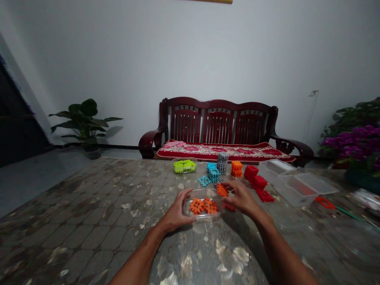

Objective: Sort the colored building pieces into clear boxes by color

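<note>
Orange pieces (pixel 197 204) lie in a shallow clear tray (pixel 204 217) between the left hand (pixel 177 210) and the right hand (pixel 243 199).

Well beyond both hands rises a pale wall (pixel 190 59), with a dark wooden settee (pixel 216 105) before it, its seat spread with a red patterned cover (pixel 219 149). The bench (pixel 118 221) extends beneath the forearms; its grey, blossom-printed top looks smooth enough for light plastic to slide on. Far out past the left hand stands a potted plant (pixel 86 118); past the right, purple flowers (pixel 356 138). Nearer, right of the right hand, sits a translucent box (pixel 285 184). Just beyond the hands, left to right, come a tub of green pieces (pixel 184 167), blue pieces (pixel 213 174), a grey stack (pixel 222 162), an orange stack (pixel 236 169) and red pieces (pixel 259 182).

The tray is probably thin, light and slightly springy: the rim suits a gentle hold, as hard squeezing might buckle it. The left hand clasps its left end, thumb near, fingers far.

At the right hand's fingertips, seemingly pinched, is one orange piece (pixel 222 190). Such flat, toothed pieces should be light, stiff and hardly fragile, best taken by opposite edges, where the notches give purchase.
</note>
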Demonstrator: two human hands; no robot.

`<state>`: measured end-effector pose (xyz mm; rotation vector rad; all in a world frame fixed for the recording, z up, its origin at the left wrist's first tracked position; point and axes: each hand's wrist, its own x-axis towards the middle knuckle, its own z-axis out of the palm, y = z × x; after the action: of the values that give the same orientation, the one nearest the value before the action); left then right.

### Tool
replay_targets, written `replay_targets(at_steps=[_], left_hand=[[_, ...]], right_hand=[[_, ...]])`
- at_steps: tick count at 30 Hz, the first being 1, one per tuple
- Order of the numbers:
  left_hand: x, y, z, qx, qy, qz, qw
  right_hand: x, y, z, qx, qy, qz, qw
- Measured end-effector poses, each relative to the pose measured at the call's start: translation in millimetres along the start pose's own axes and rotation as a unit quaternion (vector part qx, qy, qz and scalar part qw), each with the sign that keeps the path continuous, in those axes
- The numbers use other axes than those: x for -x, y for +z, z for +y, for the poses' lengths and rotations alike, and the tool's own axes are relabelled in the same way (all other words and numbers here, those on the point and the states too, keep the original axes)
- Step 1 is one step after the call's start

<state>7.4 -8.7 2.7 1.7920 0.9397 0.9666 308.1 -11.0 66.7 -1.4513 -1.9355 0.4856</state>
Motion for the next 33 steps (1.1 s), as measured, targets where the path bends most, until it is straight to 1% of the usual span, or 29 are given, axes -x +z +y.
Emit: replay_targets(at_steps=[3, 5, 8, 11, 13, 15, 18, 20, 22, 25, 28, 33], left_hand=[[1, 0, 1, 0.001, 0.0, 0.005, 1.0], [1, 0, 3, -0.001, -0.001, 0.004, 1.0], [1, 1, 6, 0.002, -0.001, 0.004, 1.0], [1, 2, 7, 0.007, -0.004, 0.01, 1.0], [1, 2, 6, 0.011, -0.005, 0.01, 1.0], [1, 2, 5, 0.013, -0.005, 0.009, 1.0], [1, 2, 2, 0.01, -0.004, 0.007, 1.0], [1, 1, 1, 0.008, -0.004, 0.004, 1.0], [1, 0, 1, 0.005, -0.005, 0.002, 1.0], [1, 0, 3, -0.001, -0.006, 0.003, 1.0], [1, 0, 4, -0.006, -0.008, 0.005, 1.0], [1, 1, 3, -0.004, -0.01, 0.006, 1.0]], right_hand=[[-3, 13, -26, -0.014, -0.026, -0.024, 0.999], [-4, 25, -37, -0.021, -0.035, -0.048, 0.998], [-5, 43, -44, -0.022, -0.039, -0.072, 0.996], [-6, 53, -43, -0.038, -0.034, -0.084, 0.995], [-7, 51, -39, -0.054, -0.03, -0.069, 0.996], [-10, 43, -31, -0.063, -0.018, -0.029, 0.997], [-14, 27, -9, -0.052, 0.019, 0.031, 0.998], [-13, 17, 8, -0.019, 0.05, 0.038, 0.998], [-9, 10, 24, 0.021, 0.091, 0.014, 0.996], [2, 8, 38, 0.089, 0.141, -0.052, 0.985], [10, 10, 38, 0.165, 0.143, -0.103, 0.97], [13, 14, 24, 0.252, 0.136, -0.118, 0.951]])
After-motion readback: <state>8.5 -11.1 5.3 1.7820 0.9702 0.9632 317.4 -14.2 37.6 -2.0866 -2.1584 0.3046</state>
